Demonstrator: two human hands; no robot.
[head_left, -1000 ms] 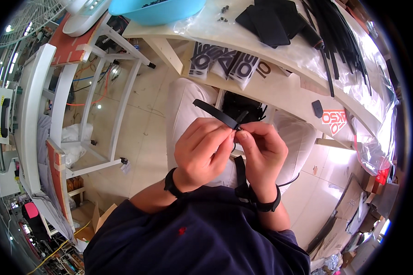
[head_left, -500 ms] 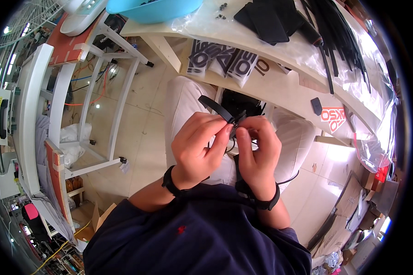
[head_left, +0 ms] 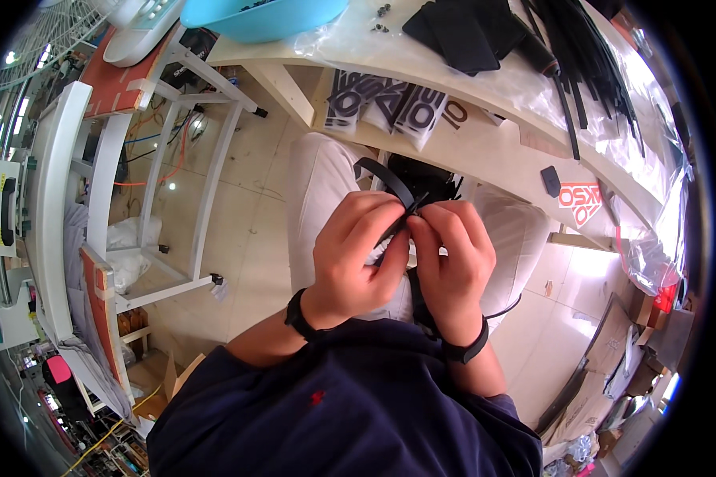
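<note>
A: Just below the edge of the workbench (head_left: 485, 139), over the lap, both hands meet around a black strap (head_left: 386, 181). The left hand (head_left: 356, 254) is curled round it, thumb and fingers pinching the strip where it runs down between the palms. The right hand (head_left: 451, 256) is clenched on the same piece from the other side, fingertips pressed against the left thumb.

B: Where does the strap go from there?

A: Its free end arcs up and to the left out of the fingers, toward the bench's underside. The lower end disappears between the hands; I cannot tell how it finishes. Behind the knuckles, nearer the bench, sits a dark bundle (head_left: 426, 176) on the lap, possibly more of the same black parts.

B: How far along does the work look?

A: Midway, I'd judge. The strap is gripped and bent, but nothing shows it fastened or closed into a loop, so the joining looks unfinished. On top of the bench lies a heap of long black strips (head_left: 585, 67), some flat black pieces (head_left: 469, 32) and a blue bowl (head_left: 262, 16) at the far left end, so plenty of stock seems to be waiting.

B: Anything else near the bench?

A: To its left stands a white frame rack (head_left: 167, 159). Each wrist wears a black band, and the sleeves are dark blue.
</note>
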